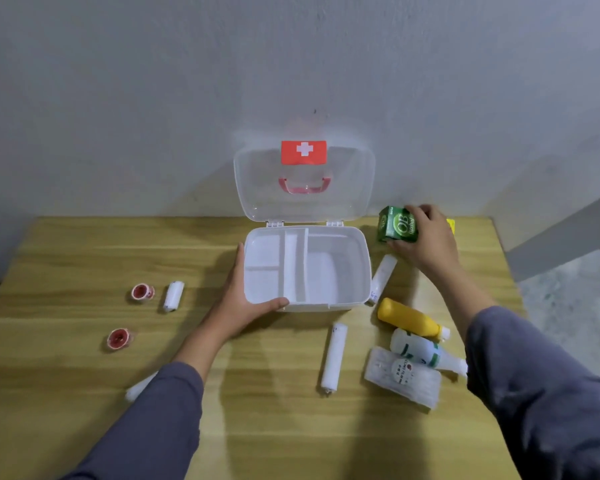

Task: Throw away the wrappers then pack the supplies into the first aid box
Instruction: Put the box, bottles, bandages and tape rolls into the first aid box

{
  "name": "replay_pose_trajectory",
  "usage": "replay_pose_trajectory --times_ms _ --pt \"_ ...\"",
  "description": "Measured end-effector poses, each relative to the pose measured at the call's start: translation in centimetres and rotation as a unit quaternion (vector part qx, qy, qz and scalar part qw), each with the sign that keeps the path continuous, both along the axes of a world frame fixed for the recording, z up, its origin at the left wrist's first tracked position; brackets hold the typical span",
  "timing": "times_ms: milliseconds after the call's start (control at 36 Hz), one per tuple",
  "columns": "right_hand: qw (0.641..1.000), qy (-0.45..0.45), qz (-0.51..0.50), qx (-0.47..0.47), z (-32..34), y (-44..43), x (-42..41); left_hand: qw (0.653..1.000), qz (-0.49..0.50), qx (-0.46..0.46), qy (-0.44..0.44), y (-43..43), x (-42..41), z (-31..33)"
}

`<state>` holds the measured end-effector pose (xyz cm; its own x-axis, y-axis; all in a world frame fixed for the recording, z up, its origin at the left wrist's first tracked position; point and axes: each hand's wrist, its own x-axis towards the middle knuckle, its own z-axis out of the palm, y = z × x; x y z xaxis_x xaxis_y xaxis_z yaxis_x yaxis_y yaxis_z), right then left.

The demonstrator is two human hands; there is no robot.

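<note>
The white first aid box (pixel 355 258) stands open at the back middle of the wooden table (pixel 84 393), its clear lid (pixel 347 188) leaning up against the wall. Its divided tray holds nothing. My left hand (pixel 246 299) grips the box's front left corner. My right hand (pixel 426 237) is closed around a green carton (pixel 395 226) to the right of the box. Right of the box lie a bandage roll (pixel 381 277), a yellow bottle (pixel 409 320), a white bottle (pixel 426 351) and a clear pack of swabs (pixel 402 377). Another roll (pixel 333 358) lies in front.
Left of the box sit two red tape rolls (pixel 142 292) (pixel 119 339) and a short white bandage roll (pixel 173 295). A further white roll (pixel 141 388) peeks out beside my left sleeve. A yellow object (pixel 450 225) is half hidden behind my right hand. The wall rises directly behind the table.
</note>
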<state>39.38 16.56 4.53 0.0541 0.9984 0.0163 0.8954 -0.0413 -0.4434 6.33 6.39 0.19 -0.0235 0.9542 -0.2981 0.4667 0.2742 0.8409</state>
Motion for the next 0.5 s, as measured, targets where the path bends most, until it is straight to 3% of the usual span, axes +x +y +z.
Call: replay_pose_trajectory --times_ms 194,389,500 --pt "0.997 0.039 -0.015 0.057 4.4 -4.3 -1.8 1.0 -0.012 -0.023 -0.002 -0.2 0.3 1.3" --pt "0.988 -0.077 0.128 0.034 5.6 -6.5 -6.5 0.998 -0.031 -0.003 -0.061 -0.2 0.2 1.1" --pt "0.979 -0.134 0.152 -0.002 5.6 -5.8 -8.7 0.996 -0.034 0.022 -0.074 -0.5 0.6 1.9"
